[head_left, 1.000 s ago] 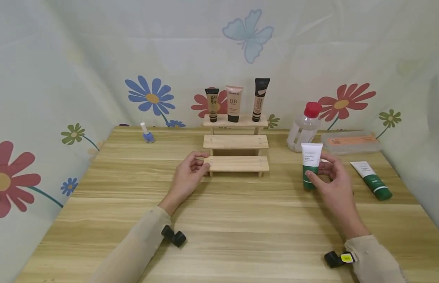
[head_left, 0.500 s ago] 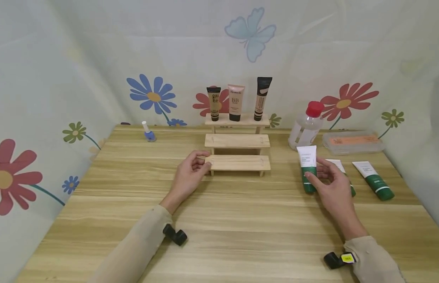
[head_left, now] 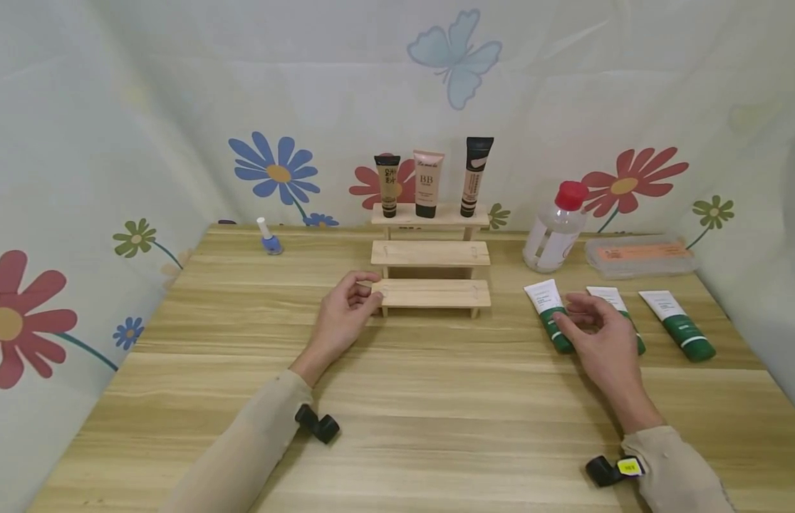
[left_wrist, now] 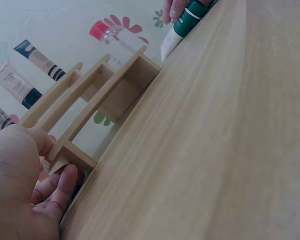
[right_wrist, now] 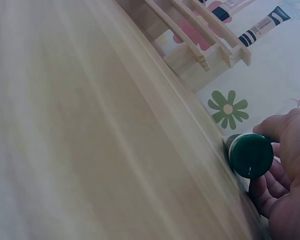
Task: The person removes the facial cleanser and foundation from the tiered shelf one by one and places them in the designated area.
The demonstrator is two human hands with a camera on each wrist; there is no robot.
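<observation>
your left hand pinches the stand, your right hand the tube, likely soft, best held near its cap.

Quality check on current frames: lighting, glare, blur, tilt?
Head: evenly lit, soft shadows; "BB" on the pink tube reads, most smaller print doesn't. Left wrist: steeply tilted, hazy, the tabletop grain soft. Right wrist: also tilted and hazy, grain smeared at left, small bright fleck on the green cap.

Upright 3-tier wooden stand, green-white tube lying nearby
</observation>
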